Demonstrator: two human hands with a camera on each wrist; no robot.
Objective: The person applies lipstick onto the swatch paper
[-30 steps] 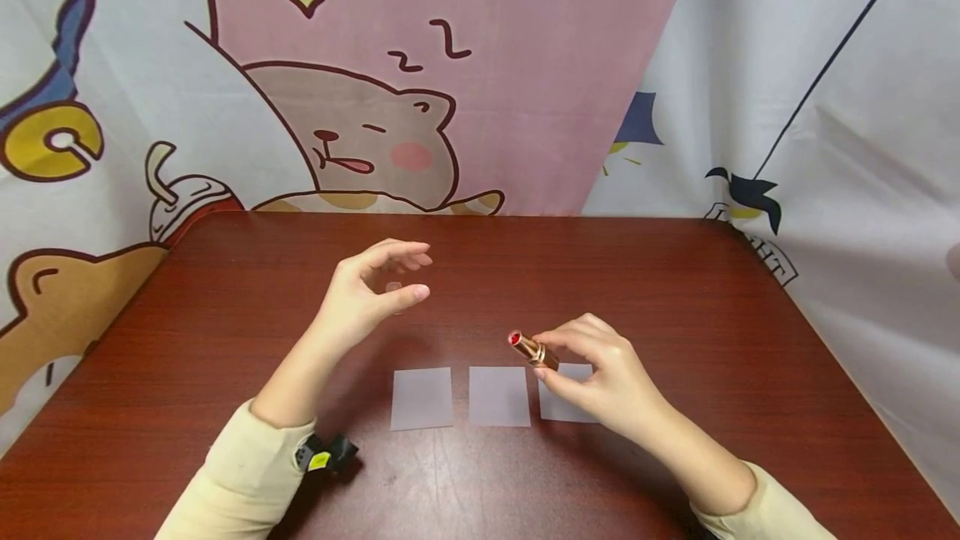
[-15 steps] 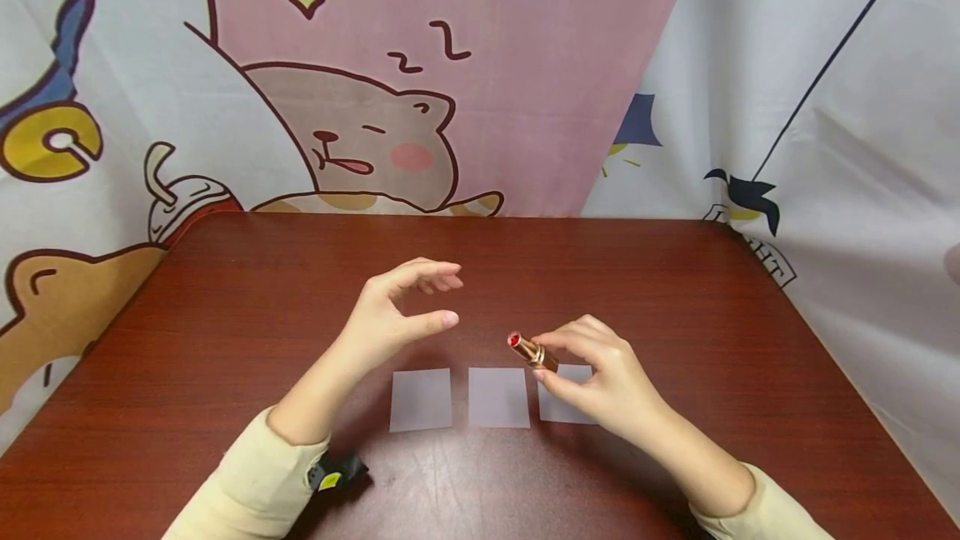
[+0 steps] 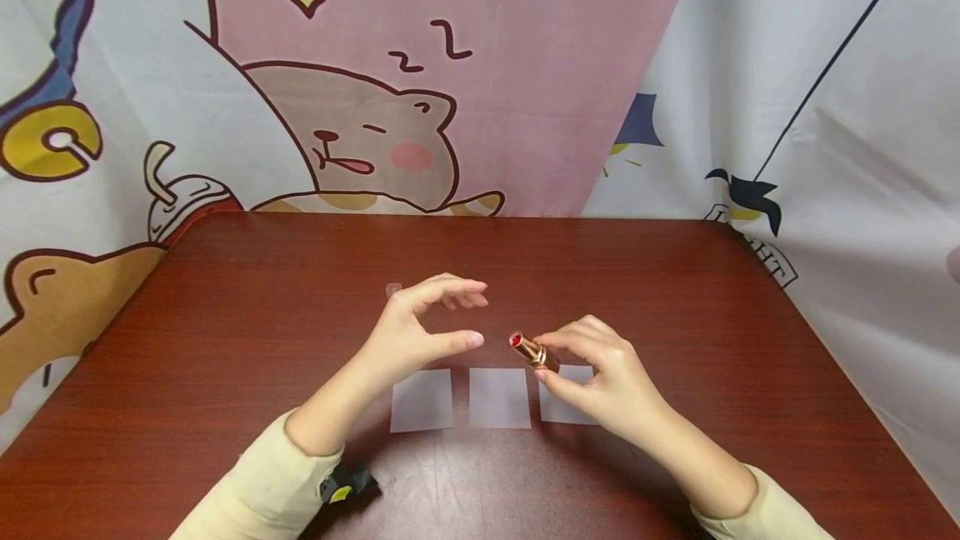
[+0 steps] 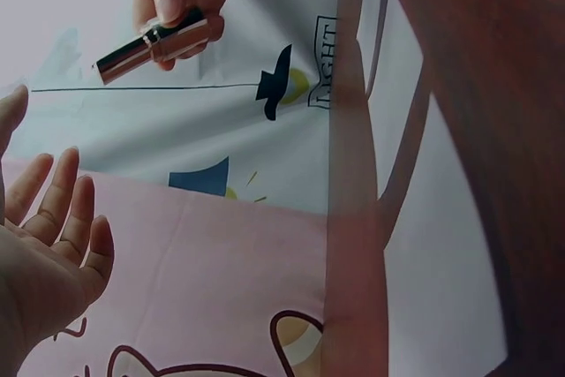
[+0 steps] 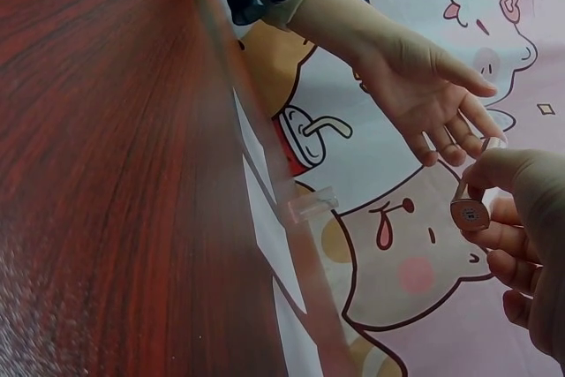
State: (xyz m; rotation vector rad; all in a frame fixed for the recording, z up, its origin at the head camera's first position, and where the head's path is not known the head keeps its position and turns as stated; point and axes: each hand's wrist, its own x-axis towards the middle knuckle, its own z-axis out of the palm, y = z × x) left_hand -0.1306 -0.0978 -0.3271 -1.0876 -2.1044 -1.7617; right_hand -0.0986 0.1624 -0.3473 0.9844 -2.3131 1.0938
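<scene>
Between thumb and fingers my right hand (image 3: 611, 369) pinches a gold lipstick (image 3: 532, 351) by its base, above the table. Its red tip is uncovered and tilts up and to the left; the left wrist view shows the gold tube (image 4: 146, 49) from the side. My left hand (image 3: 412, 327) hovers just left of it, thumb apart from the extended fingers, touching nothing. A small transparent cap (image 3: 393, 290) stands on the table behind the left hand, partly covered by it; the right wrist view also has this clear cap (image 5: 313, 205).
Three pale square sheets lie in a row: a left sheet (image 3: 422, 411), a middle sheet (image 3: 500, 398) and a right sheet (image 3: 564, 408) partly under my right hand. The brown wooden table (image 3: 637, 273) ends at a cartoon-printed curtain (image 3: 540, 90).
My left hand has moved right and nearer to me, toward the lipstick, with its fingers still apart. The transparent cap shows behind it. The right hand and lipstick have hardly moved.
</scene>
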